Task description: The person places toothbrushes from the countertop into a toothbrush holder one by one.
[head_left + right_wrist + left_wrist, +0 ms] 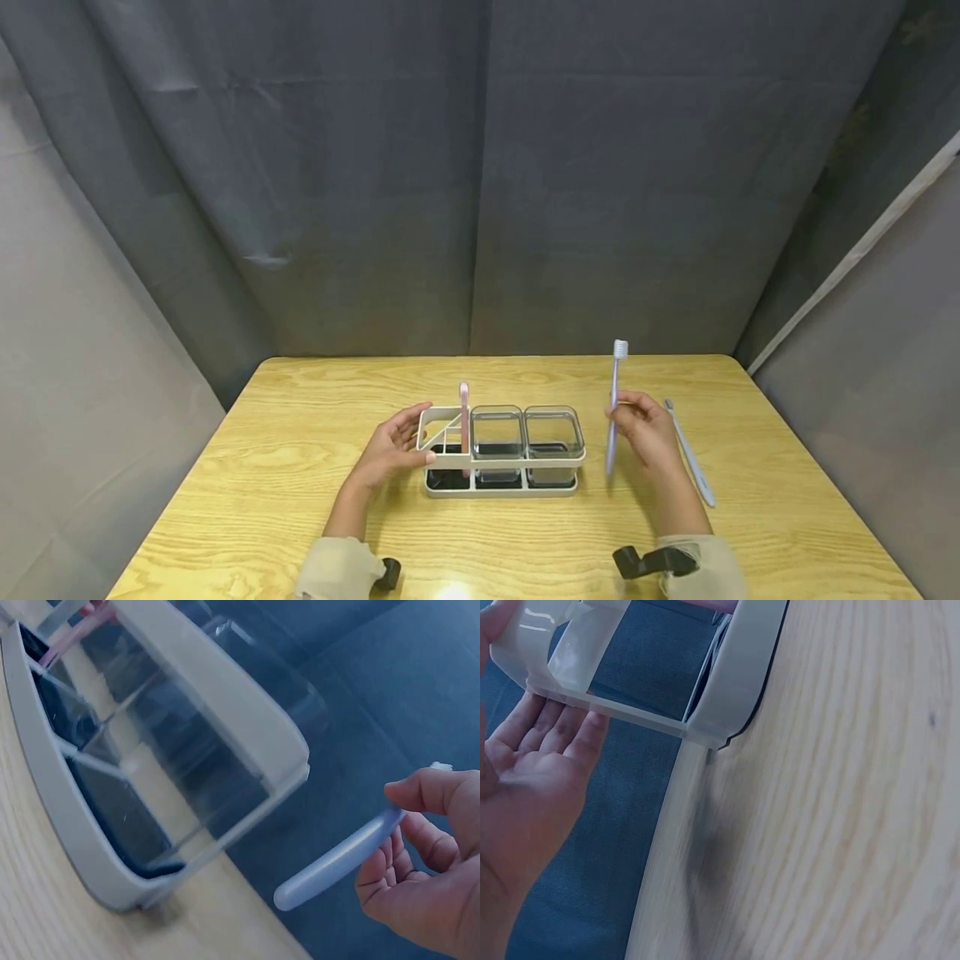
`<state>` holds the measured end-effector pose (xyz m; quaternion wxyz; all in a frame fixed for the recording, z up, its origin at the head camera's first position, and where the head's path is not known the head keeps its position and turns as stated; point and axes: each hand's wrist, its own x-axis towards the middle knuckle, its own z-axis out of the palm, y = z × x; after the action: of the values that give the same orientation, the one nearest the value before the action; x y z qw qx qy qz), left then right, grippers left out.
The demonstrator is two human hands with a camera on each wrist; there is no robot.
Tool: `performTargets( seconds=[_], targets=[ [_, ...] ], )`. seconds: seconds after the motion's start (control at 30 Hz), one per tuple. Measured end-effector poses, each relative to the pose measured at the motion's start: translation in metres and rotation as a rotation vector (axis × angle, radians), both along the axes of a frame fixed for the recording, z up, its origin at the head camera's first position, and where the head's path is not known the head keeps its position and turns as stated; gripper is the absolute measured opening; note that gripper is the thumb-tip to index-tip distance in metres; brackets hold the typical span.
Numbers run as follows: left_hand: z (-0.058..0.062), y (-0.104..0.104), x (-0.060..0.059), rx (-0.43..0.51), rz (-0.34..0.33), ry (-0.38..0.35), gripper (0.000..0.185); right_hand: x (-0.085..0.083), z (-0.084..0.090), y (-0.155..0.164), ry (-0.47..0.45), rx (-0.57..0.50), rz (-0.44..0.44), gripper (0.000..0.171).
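Observation:
A white toothbrush holder [501,492] with a dark base stands on the table in the head view. My left hand [386,454] holds its left end, thumb at the front rim and fingers on the far side. In the left wrist view the fingertips [581,724] meet the holder's edge. A pink toothbrush [464,421] stands upright in the divided left section. To the right of the holder, my right hand [649,437] pinches a purple toothbrush [341,859] between thumb and fingers. It is nearly upright, bristles at the top and handle end down.
Two clear square cups [498,451] sit side by side in the holder's middle and right sections. A light blue toothbrush [695,471] lies on the wooden table [247,483] to the right of my right hand. Grey curtains [360,208] hang behind the table and along both sides.

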<state>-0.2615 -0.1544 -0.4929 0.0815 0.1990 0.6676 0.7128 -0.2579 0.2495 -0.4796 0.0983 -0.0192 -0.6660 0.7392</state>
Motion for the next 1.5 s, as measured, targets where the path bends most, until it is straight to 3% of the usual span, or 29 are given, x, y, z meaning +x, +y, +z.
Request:
performTargets(
  seconds=[0.13, 0.27, 0.37, 0.57, 0.83, 0.97, 1.5],
  targets=[
    [0.001, 0.001, 0.001, -0.012, 0.004, -0.001, 0.076, -0.017, -0.022, 0.011, 0.131, -0.078, 0.027, 0.026],
    [0.003, 0.002, 0.001, -0.015, 0.006, -0.008, 0.076, -0.006, -0.001, 0.001, 0.159, -0.05, -0.012, 0.022],
    [0.003, 0.002, 0.002, -0.015, 0.001, -0.012, 0.076, 0.013, 0.032, -0.016, 0.136, 0.009, -0.07, 0.02],
    [0.003, 0.002, 0.003, -0.022, 0.0, -0.009, 0.076, 0.025, 0.06, -0.033, 0.112, 0.032, -0.126, 0.02],
    [0.003, 0.003, 0.002, -0.029, 0.003, -0.017, 0.076, 0.028, 0.069, -0.044, 0.082, 0.09, -0.105, 0.024],
    [0.002, 0.003, 0.002, -0.029, 0.006, -0.015, 0.076, 0.027, 0.071, -0.051, 0.087, 0.057, -0.098, 0.02],
    [0.0, 0.004, -0.003, -0.004, -0.011, -0.019, 0.078, 0.033, 0.086, -0.086, 0.262, -0.102, 0.063, 0.01]
  ],
)
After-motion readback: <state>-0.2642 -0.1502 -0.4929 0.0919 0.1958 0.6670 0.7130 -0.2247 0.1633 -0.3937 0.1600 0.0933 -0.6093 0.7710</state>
